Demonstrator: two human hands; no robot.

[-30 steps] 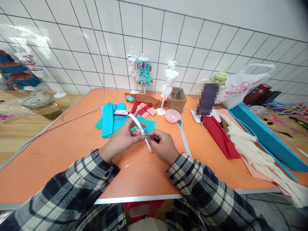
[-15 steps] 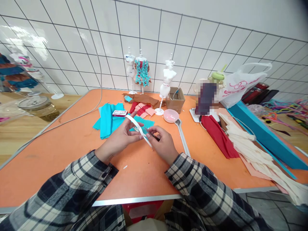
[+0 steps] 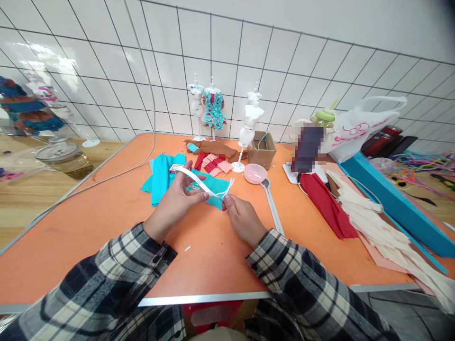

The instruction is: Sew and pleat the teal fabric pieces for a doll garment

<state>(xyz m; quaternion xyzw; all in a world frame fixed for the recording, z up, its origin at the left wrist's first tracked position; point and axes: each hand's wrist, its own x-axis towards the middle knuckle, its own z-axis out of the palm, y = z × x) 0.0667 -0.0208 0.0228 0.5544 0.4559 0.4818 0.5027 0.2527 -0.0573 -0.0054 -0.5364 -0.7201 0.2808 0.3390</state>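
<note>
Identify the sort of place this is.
Likely a sewing or craft workspace: a small mannequin dressed in turquoise and red, folded turquoise cloth on an orange table, a white strip in the left hand.

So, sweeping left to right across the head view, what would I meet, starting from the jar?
Jar → left hand holding a white strip → right hand → long red cloth → colourful strands.

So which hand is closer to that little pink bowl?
The right. The right hand is on the person's side of the pink bowl, slightly to its left; the left hand is farther away, well to the bowl's left.
</note>
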